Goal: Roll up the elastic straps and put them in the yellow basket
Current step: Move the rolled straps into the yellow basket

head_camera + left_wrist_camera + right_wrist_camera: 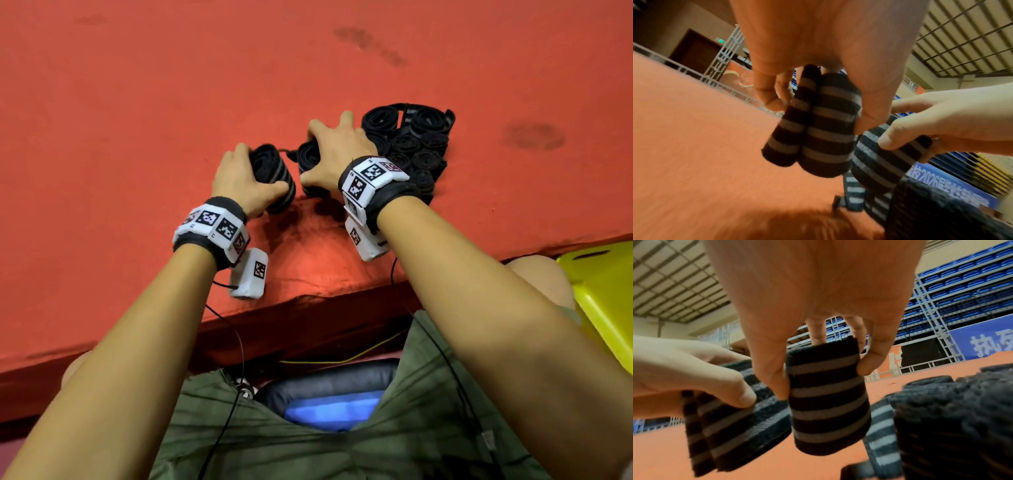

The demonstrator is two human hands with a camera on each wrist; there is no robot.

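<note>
On the red table (137,120) my left hand (263,168) grips a rolled black strap with grey stripes (277,185). The left wrist view shows that roll (824,154) pinched between thumb and fingers of the left hand (818,113). Just right of it my right hand (310,152) grips a second striped roll (314,189), and the right wrist view shows this roll (826,410) upright between thumb and fingers of the right hand (824,379). The two rolls sit close together. The yellow basket (603,291) stands low at the right, beyond the table's edge.
A pile of several rolled black straps (418,147) lies right of my right hand, with a loose striped strap end (881,434) beside it. The table's front edge (308,308) runs close to my lap. Thin cables (236,342) hang from both wrists.
</note>
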